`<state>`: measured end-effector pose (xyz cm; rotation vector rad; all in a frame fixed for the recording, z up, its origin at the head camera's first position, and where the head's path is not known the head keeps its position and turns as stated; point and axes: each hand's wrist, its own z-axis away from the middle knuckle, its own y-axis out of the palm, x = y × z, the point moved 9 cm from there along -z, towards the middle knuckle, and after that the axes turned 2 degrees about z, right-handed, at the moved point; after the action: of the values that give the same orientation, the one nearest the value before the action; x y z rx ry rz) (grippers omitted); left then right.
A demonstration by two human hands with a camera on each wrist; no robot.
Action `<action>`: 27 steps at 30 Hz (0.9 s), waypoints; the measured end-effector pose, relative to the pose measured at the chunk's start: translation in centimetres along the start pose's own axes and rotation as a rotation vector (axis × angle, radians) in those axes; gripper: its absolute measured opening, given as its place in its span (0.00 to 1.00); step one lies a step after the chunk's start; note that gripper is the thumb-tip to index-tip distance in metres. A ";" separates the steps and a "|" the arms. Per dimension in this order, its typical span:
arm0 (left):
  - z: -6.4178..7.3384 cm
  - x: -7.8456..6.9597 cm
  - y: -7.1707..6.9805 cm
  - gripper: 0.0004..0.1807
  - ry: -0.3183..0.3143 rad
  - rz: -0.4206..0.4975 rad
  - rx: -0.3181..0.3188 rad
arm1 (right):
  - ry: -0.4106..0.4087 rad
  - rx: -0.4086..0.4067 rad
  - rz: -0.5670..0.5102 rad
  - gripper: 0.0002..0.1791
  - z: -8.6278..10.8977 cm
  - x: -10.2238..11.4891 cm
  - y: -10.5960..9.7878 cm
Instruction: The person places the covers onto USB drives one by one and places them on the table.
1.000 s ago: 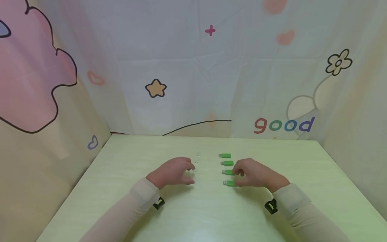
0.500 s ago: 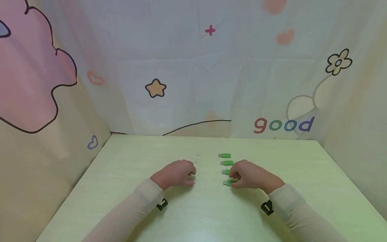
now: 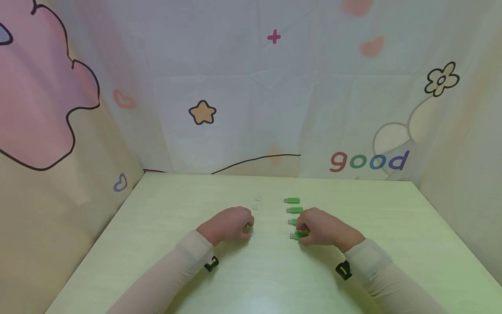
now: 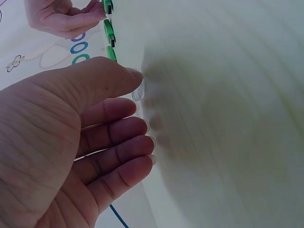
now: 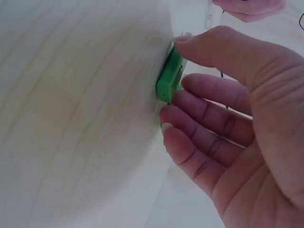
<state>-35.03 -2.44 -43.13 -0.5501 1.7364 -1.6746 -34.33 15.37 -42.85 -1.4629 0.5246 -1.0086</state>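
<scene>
My left hand (image 3: 227,224) is low over the table, thumb and fingers curled about a small clear plastic cap (image 4: 137,91) that lies between the thumb tip and index finger. The cap is mostly hidden in the head view. To the right, my right hand (image 3: 325,226) pinches the nearest green USB stick (image 5: 170,78), thumb on one side and fingertips on the other. That USB stick is flat on the table, its metal plug (image 3: 292,236) pointing left. Behind it, another green USB stick (image 3: 292,222) is partly covered by the right hand.
Two more green USB sticks, a farther one (image 3: 292,200) and a nearer one (image 3: 295,210), continue the column on the pale table (image 3: 251,279). Two small clear caps (image 3: 257,198) lie beyond the left hand. A printed curtain (image 3: 235,78) stands behind the table.
Both hands have moved slightly inward and their fingers have closed in: the left about the clear cap, the right about the nearest USB stick. The sticks have kept their places.
</scene>
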 end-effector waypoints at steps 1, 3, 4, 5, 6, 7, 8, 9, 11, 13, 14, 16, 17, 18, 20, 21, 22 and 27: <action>0.0 0.0 0.0 0.06 0.002 0.000 0.001 | 0.004 0.000 0.005 0.08 -0.1 0.0 0.1; 0.0 0.0 0.0 0.07 0.010 0.000 -0.002 | -0.003 -0.003 0.017 0.08 -0.1 0.0 0.1; 0.0 -0.1 0.0 0.07 0.015 0.000 -0.002 | -0.007 -0.004 0.021 0.08 -0.1 0.0 0.1; -0.1 -0.1 0.0 0.08 0.019 -0.001 -0.003 | -0.013 -0.006 0.022 0.07 -0.1 0.1 0.1; -0.1 -0.1 0.0 0.08 0.022 -0.002 -0.003 | -0.019 -0.008 0.024 0.07 -0.1 0.1 0.0; -0.1 -0.1 0.1 0.09 0.027 -0.001 -0.004 | -0.027 -0.009 0.024 0.07 -0.1 0.2 0.0; -0.1 -0.1 0.1 0.10 0.029 0.000 -0.004 | -0.031 -0.009 0.023 0.07 -0.1 0.2 0.0; -0.1 -0.1 0.1 0.10 0.028 -0.001 -0.003 | -0.035 -0.008 0.022 0.07 -0.1 0.2 0.0; -0.2 -0.1 0.1 0.10 0.031 0.000 -0.001 | -0.035 -0.004 0.019 0.07 -0.1 0.2 0.1; -0.3 -0.2 0.2 0.09 0.031 -0.001 0.003 | -0.031 0.004 0.014 0.07 -0.1 0.2 0.2; -0.3 -0.2 0.2 0.09 0.029 -0.002 0.005 | -0.028 0.008 0.011 0.07 -0.1 0.2 0.2; -0.3 -0.2 0.2 0.08 0.027 0.000 0.009 | -0.023 0.014 0.008 0.07 -0.2 0.2 0.3; -0.3 -0.2 0.2 0.08 0.025 0.002 0.010 | -0.022 0.017 0.008 0.07 -0.2 0.2 0.3; -0.3 -0.2 0.2 0.07 0.022 0.005 0.012 | -0.021 0.018 0.010 0.07 -0.2 0.2 0.3; -0.3 -0.2 0.2 0.08 0.018 0.010 0.015 | -0.023 0.019 0.015 0.07 -0.2 0.2 0.3; -0.3 -0.3 0.1 0.08 0.016 0.014 0.017 | -0.025 0.021 0.017 0.07 -0.2 0.3 0.3; -0.3 -0.3 0.1 0.09 0.013 0.016 0.019 | -0.026 0.022 0.020 0.07 -0.2 0.3 0.3; -0.3 -0.2 0.1 0.09 0.001 0.032 0.026 | -0.033 0.030 0.013 0.07 -0.2 0.6 0.2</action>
<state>-35.08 -2.07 -43.17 -0.5075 1.7128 -1.6731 -34.18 14.75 -42.94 -1.4462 0.4925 -0.9766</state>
